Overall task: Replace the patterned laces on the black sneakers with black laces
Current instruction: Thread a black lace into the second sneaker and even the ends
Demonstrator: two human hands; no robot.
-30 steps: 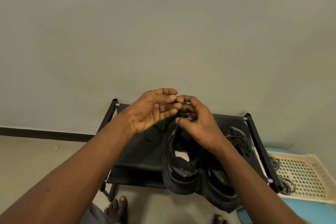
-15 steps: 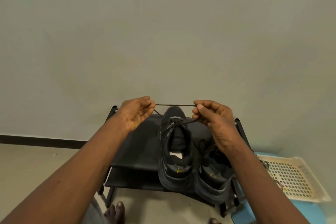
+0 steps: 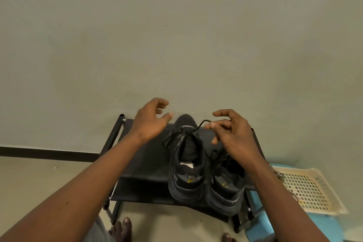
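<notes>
While the two black sneakers stand side by side on the top shelf of a black shoe rack (image 3: 145, 165), toes toward the wall and heels toward the person, both hands hover above them. The right hand (image 3: 235, 135) has its fingers (image 3: 213, 124) curled, and thumb and forefinger pinch the end of a black lace (image 3: 200, 124), which rises in a small arc from the top eyelets of the laced sneaker (image 3: 186, 179). A slack loop of the same lace droops over that shoe's outer side. The left hand (image 3: 149, 122) holds nothing: its fingers are spread and relaxed, above the rack's back edge and just beside the laced sneaker's toe. The second sneaker (image 3: 225, 192) touches the first on the right-hand side, its front half hidden under the right hand and wrist. Beside the rack on that side, a cream perforated basket (image 3: 306, 188) sits on a light blue surface (image 3: 259, 228), and a patterned lace (image 3: 278, 174) lies over the basket's near rim. Bare toes (image 3: 122, 228) show on the floor below the rack.
</notes>
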